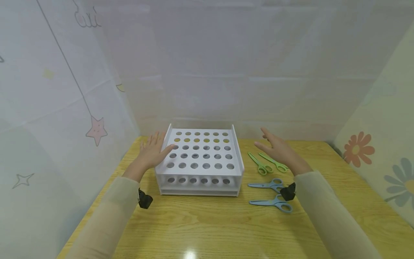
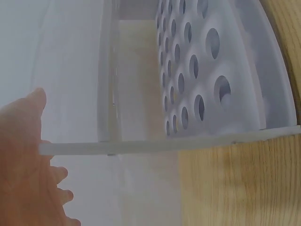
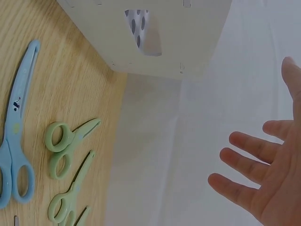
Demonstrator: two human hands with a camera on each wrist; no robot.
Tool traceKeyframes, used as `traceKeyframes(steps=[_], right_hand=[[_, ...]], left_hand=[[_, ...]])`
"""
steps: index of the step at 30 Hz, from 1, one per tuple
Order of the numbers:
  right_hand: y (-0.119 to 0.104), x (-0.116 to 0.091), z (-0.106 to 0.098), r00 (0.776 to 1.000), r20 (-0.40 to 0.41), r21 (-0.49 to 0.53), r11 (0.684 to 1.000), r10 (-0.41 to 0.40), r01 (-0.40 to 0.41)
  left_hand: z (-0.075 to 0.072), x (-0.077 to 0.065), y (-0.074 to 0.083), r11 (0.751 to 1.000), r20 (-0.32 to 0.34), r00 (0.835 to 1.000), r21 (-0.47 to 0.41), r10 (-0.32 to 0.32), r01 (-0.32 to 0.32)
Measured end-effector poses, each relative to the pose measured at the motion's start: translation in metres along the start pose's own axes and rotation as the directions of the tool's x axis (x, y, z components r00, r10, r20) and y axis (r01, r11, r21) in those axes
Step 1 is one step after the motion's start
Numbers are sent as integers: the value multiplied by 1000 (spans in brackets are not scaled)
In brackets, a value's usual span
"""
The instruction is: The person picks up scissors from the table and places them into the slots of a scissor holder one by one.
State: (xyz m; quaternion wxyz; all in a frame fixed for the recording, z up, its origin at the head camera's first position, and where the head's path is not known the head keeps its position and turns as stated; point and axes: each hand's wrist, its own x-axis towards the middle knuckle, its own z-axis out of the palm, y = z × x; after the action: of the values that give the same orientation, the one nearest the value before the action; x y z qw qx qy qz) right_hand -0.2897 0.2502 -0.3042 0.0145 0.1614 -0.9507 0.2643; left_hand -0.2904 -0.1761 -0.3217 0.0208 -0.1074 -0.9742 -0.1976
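A white rack (image 1: 200, 170) with rows of round holes and raised side panels stands on the table. My left hand (image 1: 152, 153) is spread at the rack's left side, thumb pointing toward the holes; contact with the side panel cannot be told. To the right of the rack, my right hand (image 1: 278, 147) hovers above the table with fingers extended, holding nothing. Beneath and in front of it lie green scissors (image 3: 63, 148) and two pairs of blue scissors (image 1: 266, 203). The right wrist strap partly covers the upper blue pair (image 1: 263, 185).
The wooden table (image 1: 194, 223) meets a pale cloth backdrop (image 1: 207, 97) behind the rack. Printed cloth walls (image 1: 355, 149) flank both sides, with a pink star on the left and flowers on the right.
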Motion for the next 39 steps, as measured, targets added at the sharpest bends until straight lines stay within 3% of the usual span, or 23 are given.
traceKeyframes(steps=[20, 39], right_hand=[[23, -14, 5, 1000, 6, 32, 999, 5, -5], [43, -25, 12, 1000, -6, 60, 998, 9, -9]], left_hand=[[10, -5, -18, 994, 19, 997, -78, 72, -71], [15, -7, -21, 989, -52, 995, -121, 81, -87]])
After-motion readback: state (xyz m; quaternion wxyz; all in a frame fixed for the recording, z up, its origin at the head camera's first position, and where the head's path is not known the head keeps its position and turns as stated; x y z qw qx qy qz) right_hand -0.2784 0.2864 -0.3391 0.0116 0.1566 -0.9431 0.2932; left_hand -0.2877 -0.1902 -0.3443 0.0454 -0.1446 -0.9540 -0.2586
